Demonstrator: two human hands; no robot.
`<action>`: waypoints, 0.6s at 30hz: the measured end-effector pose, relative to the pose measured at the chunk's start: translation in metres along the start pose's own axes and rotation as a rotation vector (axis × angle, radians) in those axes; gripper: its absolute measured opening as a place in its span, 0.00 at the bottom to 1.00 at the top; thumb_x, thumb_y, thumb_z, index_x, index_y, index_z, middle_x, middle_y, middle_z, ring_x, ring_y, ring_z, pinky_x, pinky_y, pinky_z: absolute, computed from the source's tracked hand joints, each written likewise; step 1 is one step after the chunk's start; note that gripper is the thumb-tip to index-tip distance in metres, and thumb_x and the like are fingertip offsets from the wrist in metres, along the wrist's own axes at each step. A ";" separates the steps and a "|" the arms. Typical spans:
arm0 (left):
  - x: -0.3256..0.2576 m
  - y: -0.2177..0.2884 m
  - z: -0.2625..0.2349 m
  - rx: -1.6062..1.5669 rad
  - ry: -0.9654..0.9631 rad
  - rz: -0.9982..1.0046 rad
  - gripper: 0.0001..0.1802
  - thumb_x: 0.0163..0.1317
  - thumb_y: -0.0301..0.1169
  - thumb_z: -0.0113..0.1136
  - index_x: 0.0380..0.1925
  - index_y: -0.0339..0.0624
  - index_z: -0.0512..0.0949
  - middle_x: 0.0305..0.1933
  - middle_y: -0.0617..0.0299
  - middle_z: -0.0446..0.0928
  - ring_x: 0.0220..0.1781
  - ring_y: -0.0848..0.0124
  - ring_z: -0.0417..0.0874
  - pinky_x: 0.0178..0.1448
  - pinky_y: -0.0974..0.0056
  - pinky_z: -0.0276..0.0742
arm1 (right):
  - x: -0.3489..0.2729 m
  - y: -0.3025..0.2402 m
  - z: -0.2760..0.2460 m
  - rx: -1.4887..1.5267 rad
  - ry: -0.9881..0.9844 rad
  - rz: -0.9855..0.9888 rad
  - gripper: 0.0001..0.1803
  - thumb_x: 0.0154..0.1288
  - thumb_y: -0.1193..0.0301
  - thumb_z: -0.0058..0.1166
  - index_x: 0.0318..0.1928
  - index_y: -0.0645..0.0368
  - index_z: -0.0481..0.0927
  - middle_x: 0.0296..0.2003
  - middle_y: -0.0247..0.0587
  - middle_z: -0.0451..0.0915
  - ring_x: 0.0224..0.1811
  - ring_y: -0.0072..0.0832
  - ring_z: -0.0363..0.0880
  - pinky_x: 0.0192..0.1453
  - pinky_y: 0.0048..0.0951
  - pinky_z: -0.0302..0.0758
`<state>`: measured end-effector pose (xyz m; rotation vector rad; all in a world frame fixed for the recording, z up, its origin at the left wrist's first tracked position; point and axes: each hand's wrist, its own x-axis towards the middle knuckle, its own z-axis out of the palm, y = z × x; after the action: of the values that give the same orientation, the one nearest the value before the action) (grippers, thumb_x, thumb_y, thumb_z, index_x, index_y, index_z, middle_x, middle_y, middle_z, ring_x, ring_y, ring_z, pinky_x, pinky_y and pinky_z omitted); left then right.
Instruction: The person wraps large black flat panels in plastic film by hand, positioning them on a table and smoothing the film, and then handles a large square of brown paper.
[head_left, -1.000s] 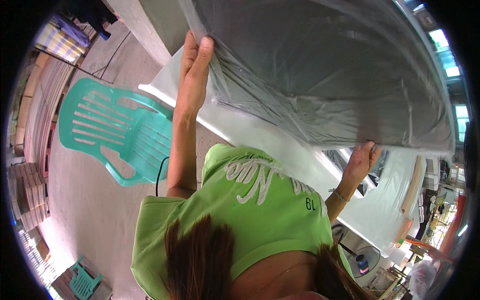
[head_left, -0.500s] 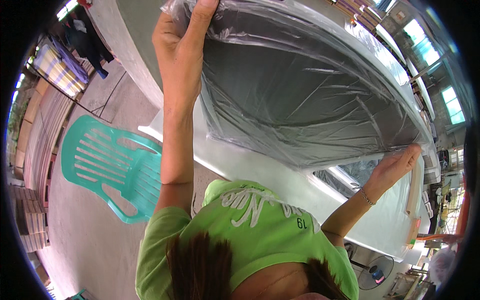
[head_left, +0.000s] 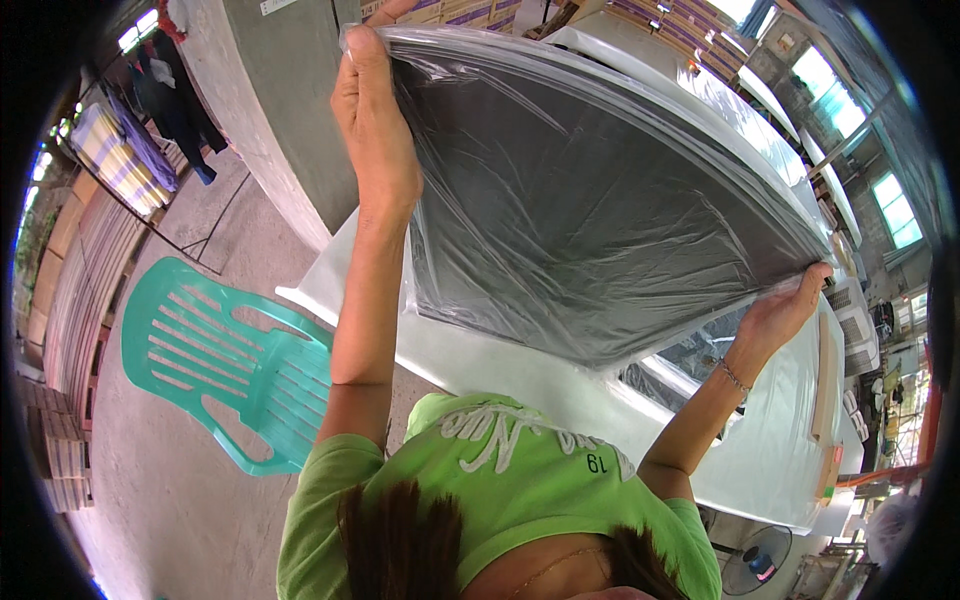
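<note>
Broad, flat dark grey panel wrapped in wrinkled clear plastic film (head_left: pixel 570 190): raised over the long desk covered in glossy white sheeting (head_left: pixel 760 460), in front of the wearer's green shirt (head_left: pixel 500 480); cannot tell whether its lower edge touches the desk. Both bare hands grasping: left hand (head_left: pixel 378 130) pinches the upper-left corner, thumb on the near face; right hand (head_left: pixel 790 300) grips the right-hand corner, fingers mostly hidden. Handling, by judgement: light for its breadth, fairly stiff inside, but the loose film likely slides and could tear under a thumbnail. Best hold: opposite corners, panel edge pinched through the film, not slack film alone. Long axis seems to run along the far edge, upper left to lower right; dark face tilted toward the wearer, lower corner pointing back at the shirt.
</note>
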<state>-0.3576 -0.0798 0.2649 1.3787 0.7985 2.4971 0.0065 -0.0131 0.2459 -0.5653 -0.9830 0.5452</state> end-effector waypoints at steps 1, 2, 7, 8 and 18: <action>0.000 0.001 0.002 -0.008 0.001 0.004 0.23 0.71 0.41 0.46 0.57 0.35 0.68 0.47 0.61 0.74 0.49 0.73 0.72 0.57 0.68 0.65 | 0.002 0.002 0.001 -0.002 0.002 -0.008 0.24 0.71 0.59 0.46 0.56 0.68 0.69 0.55 0.42 0.71 0.58 0.28 0.67 0.66 0.31 0.58; 0.002 0.000 0.003 -0.012 0.005 0.012 0.22 0.71 0.41 0.47 0.57 0.35 0.68 0.47 0.61 0.74 0.49 0.73 0.72 0.56 0.68 0.65 | 0.004 0.004 0.002 -0.004 0.005 -0.016 0.24 0.71 0.59 0.46 0.56 0.68 0.69 0.55 0.42 0.71 0.58 0.28 0.67 0.66 0.31 0.58; -0.011 -0.004 0.002 0.050 0.064 0.034 0.22 0.70 0.40 0.48 0.57 0.36 0.68 0.44 0.64 0.76 0.45 0.78 0.73 0.53 0.71 0.66 | 0.003 0.027 -0.023 0.127 -0.018 0.158 0.24 0.71 0.60 0.46 0.56 0.68 0.69 0.52 0.38 0.72 0.52 0.23 0.68 0.59 0.24 0.61; -0.020 -0.007 0.004 0.092 0.097 0.039 0.22 0.70 0.40 0.48 0.57 0.36 0.67 0.43 0.65 0.76 0.44 0.78 0.73 0.52 0.71 0.66 | 0.003 0.037 -0.036 0.098 -0.006 0.160 0.22 0.71 0.61 0.47 0.55 0.67 0.69 0.48 0.35 0.72 0.48 0.20 0.68 0.55 0.22 0.61; -0.100 -0.045 -0.049 0.267 0.155 -0.266 0.15 0.71 0.38 0.46 0.33 0.36 0.72 0.27 0.75 0.62 0.31 0.84 0.58 0.36 0.77 0.56 | -0.094 0.086 -0.089 -0.023 -0.122 0.346 0.11 0.70 0.65 0.50 0.42 0.61 0.74 0.27 0.21 0.66 0.28 0.09 0.59 0.31 0.16 0.57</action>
<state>-0.3472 -0.1004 0.1465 1.0713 1.2952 2.3730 0.0280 -0.0286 0.0931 -0.7359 -1.0134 0.8858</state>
